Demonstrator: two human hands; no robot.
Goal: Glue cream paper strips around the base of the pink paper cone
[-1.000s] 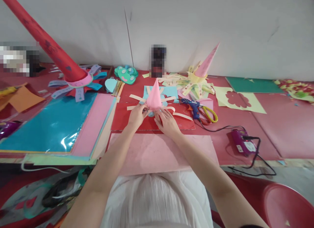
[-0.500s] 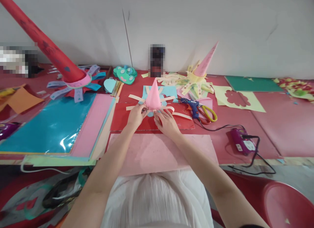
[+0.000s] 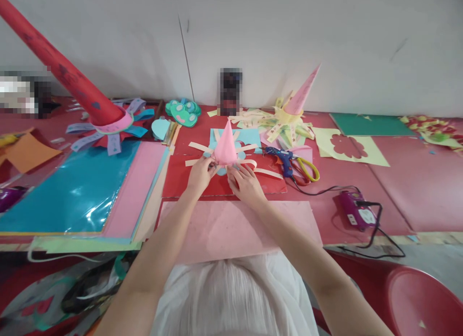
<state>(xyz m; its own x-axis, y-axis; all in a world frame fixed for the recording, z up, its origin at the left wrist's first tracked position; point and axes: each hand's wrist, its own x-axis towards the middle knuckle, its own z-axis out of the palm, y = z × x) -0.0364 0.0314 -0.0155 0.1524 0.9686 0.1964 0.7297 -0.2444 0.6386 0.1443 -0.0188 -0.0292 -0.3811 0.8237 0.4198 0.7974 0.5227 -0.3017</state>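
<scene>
Leftmost, orange paper (image 3: 31,153) lies on the red table (image 3: 434,181), beside a long red cone (image 3: 68,75) with one pink ring and blue and lilac strips around its foot. Nearer the front edge, one glossy blue sheet (image 3: 72,191) overlaps smooth pink paper (image 3: 136,181). Below that edge, blurred scraps (image 3: 39,302) lie in or on something red; which, I cannot tell. Green frog-face cutouts (image 3: 183,115) are piled near the back edge.

Midway along the table, one pink paper cone (image 3: 226,145) stands upright above a flat red board (image 3: 181,181), pale strips fanning out from its base: two to the left, three to the right, one of those curled. Of the hands, the left (image 3: 199,175) has thumb and fingers pinched at the cone's bottom rim; the right (image 3: 246,184) rests half curled against the base, its grip impossible to tell.

Farther right come one blue glue gun (image 3: 284,157), scissors (image 3: 309,169) with looped handles, and one slim pink cone (image 3: 302,94) behind them, tilted. Next is yellow paper (image 3: 379,155) with one flower-shaped hole, then a purple power box (image 3: 356,210) with one black plug in it.
</scene>
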